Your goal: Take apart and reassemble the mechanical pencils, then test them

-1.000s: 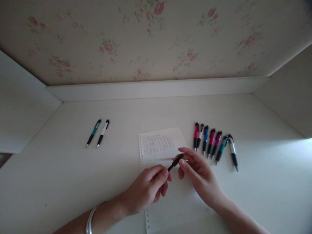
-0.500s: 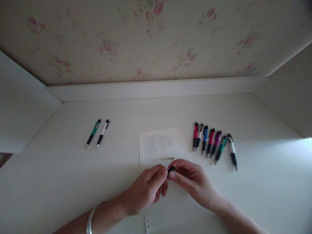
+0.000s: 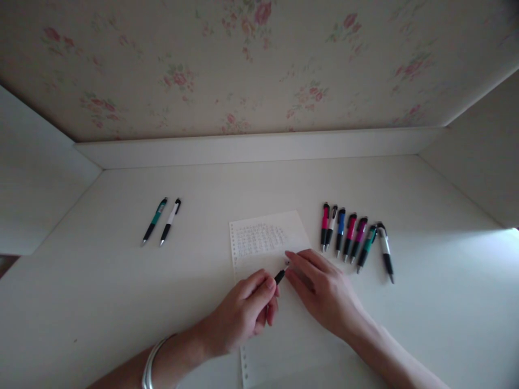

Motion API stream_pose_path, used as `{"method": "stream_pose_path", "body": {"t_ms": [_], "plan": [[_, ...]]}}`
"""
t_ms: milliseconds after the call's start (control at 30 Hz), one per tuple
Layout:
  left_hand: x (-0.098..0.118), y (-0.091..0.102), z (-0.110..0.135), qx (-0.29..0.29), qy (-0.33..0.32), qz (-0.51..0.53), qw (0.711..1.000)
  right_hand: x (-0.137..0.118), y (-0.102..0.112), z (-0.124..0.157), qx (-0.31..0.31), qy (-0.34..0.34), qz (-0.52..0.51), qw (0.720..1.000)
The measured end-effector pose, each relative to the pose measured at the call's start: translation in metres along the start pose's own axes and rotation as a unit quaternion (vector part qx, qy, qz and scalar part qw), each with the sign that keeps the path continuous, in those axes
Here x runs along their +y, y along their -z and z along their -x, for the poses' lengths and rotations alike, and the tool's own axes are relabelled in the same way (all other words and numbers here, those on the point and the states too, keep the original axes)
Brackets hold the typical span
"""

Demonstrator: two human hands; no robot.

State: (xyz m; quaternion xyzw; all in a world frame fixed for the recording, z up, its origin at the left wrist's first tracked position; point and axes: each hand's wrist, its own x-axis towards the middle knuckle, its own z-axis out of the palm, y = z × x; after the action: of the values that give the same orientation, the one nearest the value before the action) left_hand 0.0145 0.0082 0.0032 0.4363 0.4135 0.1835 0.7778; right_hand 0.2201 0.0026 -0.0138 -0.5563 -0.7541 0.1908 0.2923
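My left hand (image 3: 247, 305) is closed round a black pen part (image 3: 279, 276), whose end sticks out past the thumb toward the upper right. Most of that part is hidden in the fist. Just right of it, my right hand (image 3: 318, 281) reaches over the paper with its fingers stretched out and a gap between thumb and index finger. In that gap shows the small dark end of a pen refill (image 3: 287, 262), which the fingers mostly cover. Under both hands lies a lined sheet of paper (image 3: 267, 356) with handwriting near its top.
To the right, several pens (image 3: 351, 232) with pink, white, blue, purple and green barrels lie in a slanting row. A green pen (image 3: 154, 221) and a white pen (image 3: 171, 222) rest on the left. White panels enclose the desk (image 3: 121, 292) at back and sides.
My right hand has let go of the black part and moved slightly up, over the refill's end. The left hand keeps hold, and more of the part's tip now shows.
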Motion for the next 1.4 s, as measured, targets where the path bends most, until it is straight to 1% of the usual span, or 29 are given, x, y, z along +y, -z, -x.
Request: {"method": "stream_pose_path", "body": {"t_ms": [67, 133, 200, 267, 333, 400, 467, 533, 600, 767, 933, 1033, 1133, 1233, 1300, 1400], "plan": [[0.001, -0.001, 0.0, 0.003, 0.003, 0.0, 1.0, 0.002, -0.004, 0.0, -0.013, 0.028, 0.033, 0.999], [0.003, -0.002, 0.001, 0.006, 0.001, -0.001, 1.0, 0.002, -0.004, -0.001, -0.005, 0.036, 0.014, 0.999], [0.004, -0.002, 0.001, 0.009, -0.001, 0.0, 1.0, 0.001, -0.001, -0.001, 0.008, 0.0, -0.061, 0.998], [0.005, -0.003, 0.001, 0.009, 0.0, 0.0, 1.0, -0.001, 0.002, -0.002, 0.008, -0.075, -0.168, 0.983], [0.004, -0.002, 0.0, 0.005, 0.005, -0.004, 1.0, -0.002, 0.006, -0.003, 0.009, -0.161, -0.279, 0.947], [0.003, -0.001, 0.0, 0.002, 0.007, -0.01, 1.0, -0.003, 0.007, -0.004, 0.022, -0.216, -0.38, 0.899], [0.002, -0.001, -0.001, 0.001, 0.006, -0.014, 1.0, -0.003, 0.005, -0.004, 0.036, -0.235, -0.459, 0.856], [0.002, 0.0, -0.001, -0.001, 0.002, -0.018, 1.0, -0.004, 0.003, -0.004, 0.04, -0.23, -0.503, 0.832], [0.002, 0.0, -0.001, -0.002, 0.003, -0.022, 1.0, -0.005, 0.002, -0.003, 0.033, -0.222, -0.515, 0.827], [0.002, 0.001, 0.0, 0.001, 0.009, -0.037, 0.999, -0.012, 0.004, -0.003, -0.002, -0.213, -0.497, 0.841], [0.0, 0.001, 0.0, -0.001, 0.008, -0.046, 0.999, -0.014, 0.004, -0.003, -0.017, -0.213, -0.494, 0.843], [-0.001, 0.001, -0.001, -0.002, 0.003, -0.048, 0.999, -0.015, 0.005, -0.004, -0.042, -0.229, -0.485, 0.843], [-0.002, 0.001, -0.001, -0.005, -0.001, -0.057, 0.998, -0.015, 0.005, -0.005, -0.063, -0.247, -0.498, 0.829], [-0.002, 0.001, -0.001, -0.01, -0.003, -0.066, 0.998, -0.016, 0.006, -0.004, -0.078, -0.239, -0.523, 0.814], [-0.001, 0.001, 0.0, -0.009, -0.006, -0.072, 0.997, -0.016, 0.006, -0.002, -0.072, -0.225, -0.555, 0.797], [0.001, 0.001, 0.0, -0.006, -0.001, -0.073, 0.997, -0.014, 0.005, 0.0, -0.04, -0.211, -0.601, 0.769]]}}
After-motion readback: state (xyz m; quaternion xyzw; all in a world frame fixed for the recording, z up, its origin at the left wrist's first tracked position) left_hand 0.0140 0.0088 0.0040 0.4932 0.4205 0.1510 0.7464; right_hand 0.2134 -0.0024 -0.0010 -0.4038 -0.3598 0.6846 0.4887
